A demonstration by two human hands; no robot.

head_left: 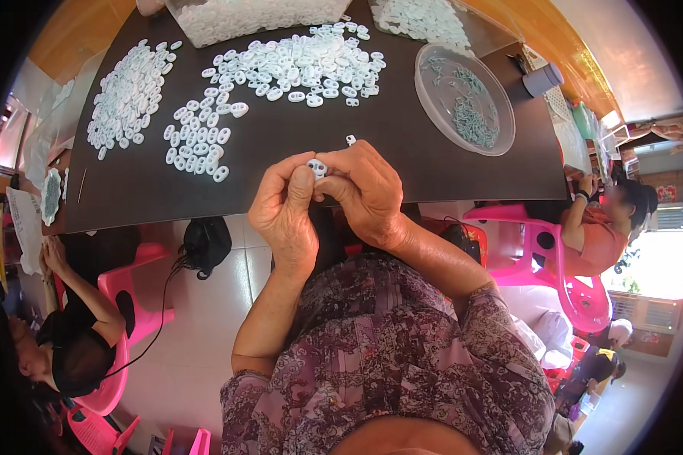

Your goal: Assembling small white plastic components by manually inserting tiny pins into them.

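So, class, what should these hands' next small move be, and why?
Probably a gentle inward press, since the left hand and the right hand pinch the small white rounded two-holed plastic-looking piece from either side.

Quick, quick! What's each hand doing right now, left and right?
Left hand: closed, pinching a small white two-holed piece.
Right hand: closed, fingertips on the same piece.

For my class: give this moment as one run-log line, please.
left hand: holding white two-holed piece | right hand: holding same piece | table: piled white pieces | round tray: small blue-green pieces
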